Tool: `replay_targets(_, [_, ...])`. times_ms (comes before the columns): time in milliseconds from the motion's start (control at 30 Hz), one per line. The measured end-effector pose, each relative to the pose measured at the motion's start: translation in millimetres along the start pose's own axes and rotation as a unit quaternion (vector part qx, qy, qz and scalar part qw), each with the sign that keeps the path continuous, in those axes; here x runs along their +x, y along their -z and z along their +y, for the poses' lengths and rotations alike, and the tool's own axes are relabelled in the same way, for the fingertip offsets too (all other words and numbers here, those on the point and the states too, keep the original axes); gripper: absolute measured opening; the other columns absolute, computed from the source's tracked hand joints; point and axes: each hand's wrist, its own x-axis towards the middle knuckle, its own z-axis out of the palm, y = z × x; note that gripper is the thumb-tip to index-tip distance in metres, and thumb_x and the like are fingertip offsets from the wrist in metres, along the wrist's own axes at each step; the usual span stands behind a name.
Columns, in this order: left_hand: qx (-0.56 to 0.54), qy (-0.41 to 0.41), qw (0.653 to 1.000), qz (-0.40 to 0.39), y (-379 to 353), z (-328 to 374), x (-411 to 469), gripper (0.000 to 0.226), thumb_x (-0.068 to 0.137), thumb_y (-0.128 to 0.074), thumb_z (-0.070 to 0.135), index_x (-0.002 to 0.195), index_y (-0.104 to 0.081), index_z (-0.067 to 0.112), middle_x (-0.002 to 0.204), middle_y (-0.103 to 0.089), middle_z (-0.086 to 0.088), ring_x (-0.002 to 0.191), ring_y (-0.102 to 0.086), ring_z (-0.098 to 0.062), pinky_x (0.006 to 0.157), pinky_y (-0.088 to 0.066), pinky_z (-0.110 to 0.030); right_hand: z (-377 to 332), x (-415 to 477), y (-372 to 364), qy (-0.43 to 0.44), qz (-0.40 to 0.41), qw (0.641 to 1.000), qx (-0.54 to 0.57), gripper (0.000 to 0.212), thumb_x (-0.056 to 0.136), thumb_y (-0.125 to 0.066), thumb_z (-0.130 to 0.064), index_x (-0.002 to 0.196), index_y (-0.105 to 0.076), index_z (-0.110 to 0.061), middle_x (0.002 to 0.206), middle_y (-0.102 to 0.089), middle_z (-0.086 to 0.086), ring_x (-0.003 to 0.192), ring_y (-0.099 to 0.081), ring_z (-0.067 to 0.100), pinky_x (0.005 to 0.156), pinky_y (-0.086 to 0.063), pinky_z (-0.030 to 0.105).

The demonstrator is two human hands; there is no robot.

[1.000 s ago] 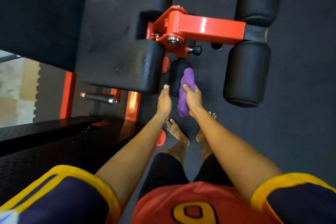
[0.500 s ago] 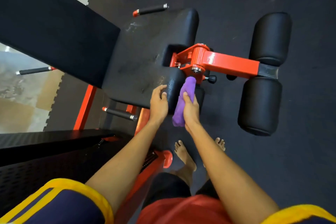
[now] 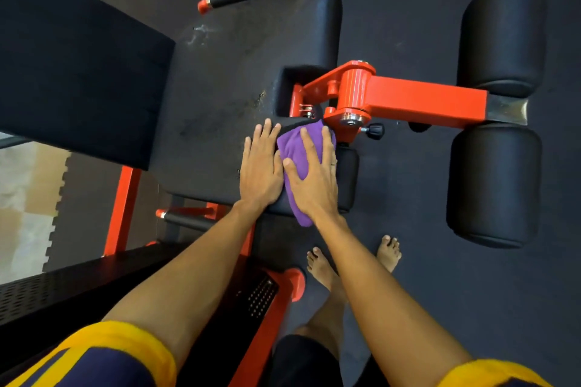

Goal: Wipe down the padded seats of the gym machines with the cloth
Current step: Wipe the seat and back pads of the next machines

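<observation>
Seat [image 3: 220,88], scuffed and dusty, runs out from the angled backrest [image 3: 78,72]. Left hand [image 3: 261,173] lies flat on its front edge, fingers straight, probably bracing. Beside it the right hand [image 3: 314,179], fingers spread, presses the purple cloth [image 3: 292,148] down for wiping, just short of the orange arm [image 3: 424,100]. Dark rubber floor [image 3: 408,9] lies beyond.
</observation>
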Motion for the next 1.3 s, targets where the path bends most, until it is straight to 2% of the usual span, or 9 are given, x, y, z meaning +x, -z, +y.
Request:
replay_targets(167, [0.003,-0.005,1.0,0.018,1,3,-3,0.055,0.104,-0.031,0.028,0.158,-0.032,0.018,0.167,-0.022,-0.002,0.156,-0.011,-0.018,0.127,-0.004,-0.037,-1,-12,2,-0.263,0.02,0.951,0.164,0.065,0.105,-0.038,-0.055,0.163,-0.02,-0.032,0.169,-0.024,-0.002,0.153,-0.028,0.022,0.118,-0.027,0.038])
replay_targets(300, [0.002,0.005,1.0,0.007,0,4,-2,0.057,0.102,-0.029,0.027,0.158,-0.03,0.017,0.168,-0.02,-0.002,0.156,-0.008,-0.016,0.128,-0.004,-0.038,-14,-16,-4,-0.045,0.024,0.999,-0.003,0.065,0.101,-0.034,-0.06,0.161,-0.015,-0.043,0.172,0.001,-0.008,0.158,-0.006,0.021,0.126,-0.009,0.039])
replay_targets(367, [-0.001,0.008,1.0,0.005,0,4,-2,0.057,0.102,-0.028,0.029,0.158,-0.029,0.017,0.168,-0.02,-0.002,0.156,-0.008,-0.015,0.128,-0.003,-0.037,-15,-2,-4,-0.016,0.009,1.0,-0.008,0.064,0.1,-0.035,-0.059,0.16,-0.016,-0.047,0.171,0.004,-0.013,0.158,-0.003,0.022,0.126,-0.009,0.041])
replay_targets(567, [0.008,0.005,1.0,0.018,-1,5,-4,0.056,0.103,-0.032,0.027,0.158,-0.031,0.019,0.168,-0.021,-0.001,0.156,-0.01,-0.015,0.128,-0.004,-0.038,0,4,6,-0.276,0.009,0.943,0.186,0.063,0.105,-0.038,-0.057,0.162,-0.025,-0.033,0.164,-0.033,0.001,0.148,-0.036,0.027,0.115,-0.032,0.041])
replay_targets(733, [0.001,0.008,1.0,0.014,-2,5,-2,0.056,0.103,-0.028,0.03,0.158,-0.031,0.017,0.168,-0.02,-0.002,0.156,-0.008,-0.015,0.128,-0.005,-0.039,-18,-3,0,-0.042,0.022,0.999,0.003,0.066,0.098,-0.041,-0.063,0.158,-0.016,-0.05,0.171,0.002,-0.011,0.157,-0.01,0.027,0.124,-0.02,0.047])
replay_targets(833, [0.003,0.004,1.0,0.016,-2,5,-4,0.055,0.104,-0.032,0.027,0.158,-0.031,0.018,0.168,-0.02,-0.002,0.156,-0.009,-0.015,0.128,-0.004,-0.038,-9,8,0,-0.115,0.021,0.99,0.077,0.064,0.099,-0.046,-0.061,0.156,-0.019,-0.052,0.169,-0.01,-0.012,0.152,-0.027,0.026,0.116,-0.032,0.049])
replay_targets(967, [0.006,0.002,1.0,0.021,-2,5,-4,0.055,0.104,-0.032,0.026,0.158,-0.031,0.018,0.168,-0.02,-0.001,0.156,-0.009,-0.015,0.128,-0.005,-0.039,-4,22,13,-0.349,0.0,0.912,0.218,0.059,0.101,-0.033,-0.067,0.156,-0.027,-0.047,0.152,-0.049,0.009,0.137,-0.048,0.036,0.112,-0.037,0.047])
replay_targets(1167, [-0.002,0.003,1.0,0.019,-3,4,-5,0.054,0.105,-0.032,0.026,0.158,-0.031,0.015,0.168,-0.02,-0.003,0.156,-0.008,-0.015,0.128,-0.007,-0.042,-18,-13,-3,-0.075,0.019,0.997,0.021,0.065,0.101,-0.035,-0.062,0.159,-0.008,-0.051,0.172,0.001,-0.006,0.157,-0.014,0.026,0.122,-0.025,0.05])
replay_targets(1300, [0.001,0.001,1.0,0.026,-2,5,-3,0.054,0.104,-0.036,0.021,0.157,-0.032,0.016,0.167,-0.022,-0.002,0.156,-0.011,-0.016,0.127,-0.009,-0.044,2,9,7,-0.28,0.002,0.942,0.185,0.066,0.098,-0.038,-0.069,0.158,-0.021,-0.049,0.164,-0.034,0.002,0.145,-0.04,0.032,0.116,-0.034,0.047])
